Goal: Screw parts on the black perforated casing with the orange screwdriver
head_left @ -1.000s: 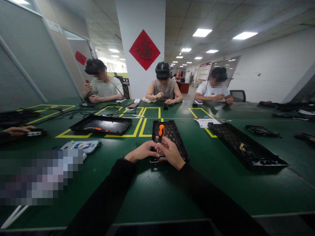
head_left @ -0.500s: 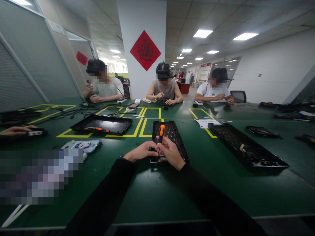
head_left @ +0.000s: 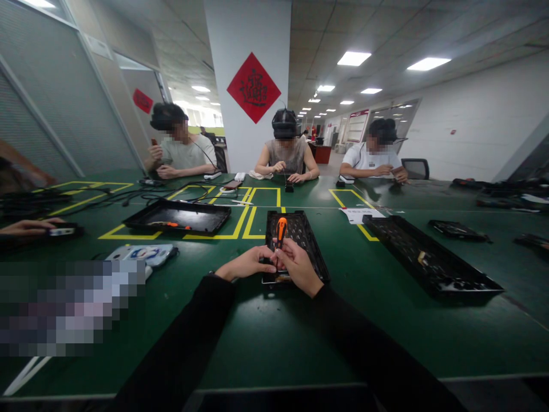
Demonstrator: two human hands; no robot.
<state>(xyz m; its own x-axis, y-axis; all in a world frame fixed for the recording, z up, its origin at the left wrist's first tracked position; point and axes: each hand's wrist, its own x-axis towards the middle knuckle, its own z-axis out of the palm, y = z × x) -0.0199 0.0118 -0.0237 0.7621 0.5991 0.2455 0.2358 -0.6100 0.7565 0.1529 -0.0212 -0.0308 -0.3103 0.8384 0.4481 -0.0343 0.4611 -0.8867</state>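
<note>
An orange and black screwdriver [head_left: 281, 230] stands nearly upright, handle up, with my right hand [head_left: 299, 267] closed around its lower part. My left hand [head_left: 247, 263] is pinched just left of the shaft; what its fingertips hold is too small and hidden to name. Both hands are over the near end of a black tray [head_left: 306, 234], which holds many small shiny pieces. A brownish item lies under my fingers at the tray's near edge, partly covered.
Left are a black tray [head_left: 184, 218] with orange items, a patterned pouch [head_left: 150, 254] and cables. Right are a long black tray [head_left: 446, 266], a white paper [head_left: 360, 216] and a dark part [head_left: 457, 230]. Three people sit opposite; another person's hand [head_left: 32, 228] is at far left.
The screwdriver handle has turned and tilted very slightly, while my hands stay in place. A blurred arm has appeared at the far left edge.
</note>
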